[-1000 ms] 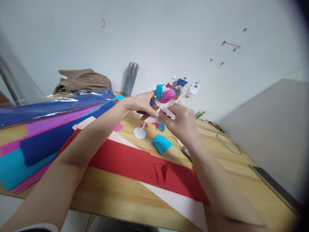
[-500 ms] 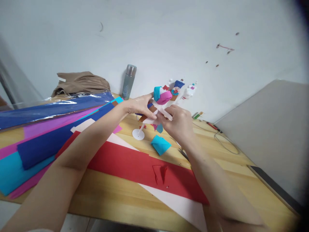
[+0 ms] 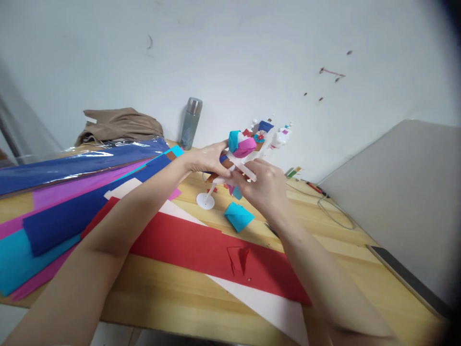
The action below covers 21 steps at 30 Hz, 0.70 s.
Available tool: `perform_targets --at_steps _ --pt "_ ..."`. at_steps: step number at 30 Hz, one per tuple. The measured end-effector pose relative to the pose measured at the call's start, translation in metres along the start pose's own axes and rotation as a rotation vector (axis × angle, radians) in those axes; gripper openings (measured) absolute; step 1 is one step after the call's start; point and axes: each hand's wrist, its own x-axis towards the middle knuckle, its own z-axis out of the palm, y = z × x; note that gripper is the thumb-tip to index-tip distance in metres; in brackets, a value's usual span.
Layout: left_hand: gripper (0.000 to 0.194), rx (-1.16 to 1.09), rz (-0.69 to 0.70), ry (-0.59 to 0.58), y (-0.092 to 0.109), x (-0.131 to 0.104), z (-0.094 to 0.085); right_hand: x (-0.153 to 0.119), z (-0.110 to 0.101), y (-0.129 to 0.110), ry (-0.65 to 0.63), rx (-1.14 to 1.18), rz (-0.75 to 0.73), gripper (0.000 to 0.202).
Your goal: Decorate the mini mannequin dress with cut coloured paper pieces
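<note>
Steadying wrapped figure [image 3: 226, 164] near table's [image 3: 162, 288] back edge, left hand [image 3: 212, 158] grasping its body | right hand [image 3: 267, 185] pinching pale strip [image 3: 247, 171] | turquoise-magenta head covering [image 3: 245, 148] on; strip end loose, folded turquoise piece [image 3: 239, 216] lying apart, seemingly unused

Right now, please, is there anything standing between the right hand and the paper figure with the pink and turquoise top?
Nothing visible stands between them: the right hand is at the paper figure, its fingers on the pale strip. The left hand holds the other side.
</note>
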Motion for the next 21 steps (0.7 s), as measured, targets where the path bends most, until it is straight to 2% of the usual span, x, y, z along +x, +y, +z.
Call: perform_targets --at_steps 6,16,21 --pt "0.074 -0.004 0.0 -0.013 0.002 -0.001 0.001 -0.001 0.003 0.005 0.01 0.041 0.01 0.026" --pt "0.068 0.012 -0.003 -0.029 0.006 -0.003 0.001 0.001 -0.001 0.008 -0.061 0.187 0.066 0.028" --pt "0.063 0.014 -0.008 -0.035 0.013 -0.005 0.002 0.003 -0.005 0.011 -0.109 0.269 0.103 0.022"
